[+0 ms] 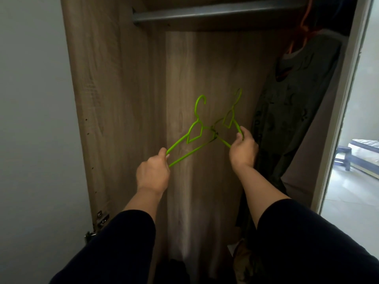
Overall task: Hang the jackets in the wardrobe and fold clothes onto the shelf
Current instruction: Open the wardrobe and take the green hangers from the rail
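Wardrobe: open wood-grain wardrobe (127,78), seen from the front and slightly above; pale back panel, darker left side wall with a column of small drilled holes.
Rail: grey metal hanging rail (215,12) running across the top of the wardrobe interior.
Left hanger: bright green plastic clothes hanger (194,130), hook uppermost, tilted so its left end sits low; held in front of the back panel, well below the rail, carrying no garment.
Right hanger: second bright green plastic clothes hanger (230,117), hook uppermost, leaning to the right; its inner end crosses the inner end of the left hanger, and the two appear caught together at that crossing.
Left hand: left hand (152,173), fingers curled, thumb and fingers pinching the low left end of the left hanger where shoulder bar and bottom bar meet.
Right hand: right hand (243,149), fingers curled round the right shoulder bar of the right hanger, thumb on top.
Sleeves: dark sleeves (127,249) covering both arms to mid forearm.
Hung garment: dark grey-green patterned garment (295,95) on an orange hanger (305,27) at the right end of the rail, draping down the right side.
Hinge: metal door hinge (100,220) at the lower left wardrobe edge.
Wall: plain pale wall (30,119) left of the wardrobe.
Doorway: opening at right showing a bed (365,146) in a lit room.
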{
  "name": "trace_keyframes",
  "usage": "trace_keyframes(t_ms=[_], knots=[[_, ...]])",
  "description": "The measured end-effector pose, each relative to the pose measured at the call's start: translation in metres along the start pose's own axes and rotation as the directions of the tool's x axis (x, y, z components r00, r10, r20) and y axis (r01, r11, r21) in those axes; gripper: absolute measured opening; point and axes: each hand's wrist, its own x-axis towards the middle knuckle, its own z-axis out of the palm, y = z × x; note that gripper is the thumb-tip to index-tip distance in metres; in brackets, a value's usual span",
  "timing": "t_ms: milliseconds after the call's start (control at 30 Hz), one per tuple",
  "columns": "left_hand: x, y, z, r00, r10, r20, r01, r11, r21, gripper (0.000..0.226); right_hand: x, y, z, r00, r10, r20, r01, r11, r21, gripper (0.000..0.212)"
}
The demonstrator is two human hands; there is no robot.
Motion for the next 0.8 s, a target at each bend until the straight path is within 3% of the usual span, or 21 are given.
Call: trace_keyframes(t_ms=[400, 600, 700, 800], knots=[[-0.013, -0.01, 0.012, 0.998, -0.003, 0.063, 0.008, 0.997, -0.08, 0.026, 0.008, 0.014, -0.001, 1.0, -0.012, -0.025, 0.011, 0.999, -0.042, 0.035], [-0.023, -0.03, 0.029, 0.95, -0.003, 0.313, 0.022, 0.998, -0.055, 0.022, -0.002, 0.024, 0.006, 0.997, -0.07, -0.014, 0.07, 0.998, 0.006, 0.037], [-0.024, -0.029, 0.038, 0.883, 0.002, 0.469, 0.098, 0.977, -0.189, 0.015, -0.008, 0.025, 0.011, 0.996, -0.084, 0.002, 0.084, 0.995, 0.046, 0.039], [-0.022, -0.01, 0.041, 0.86, 0.0, 0.511, 0.18, 0.936, -0.304, 0.012, -0.015, 0.027, 0.019, 0.996, -0.077, 0.045, 0.073, 0.994, 0.083, 0.041]])
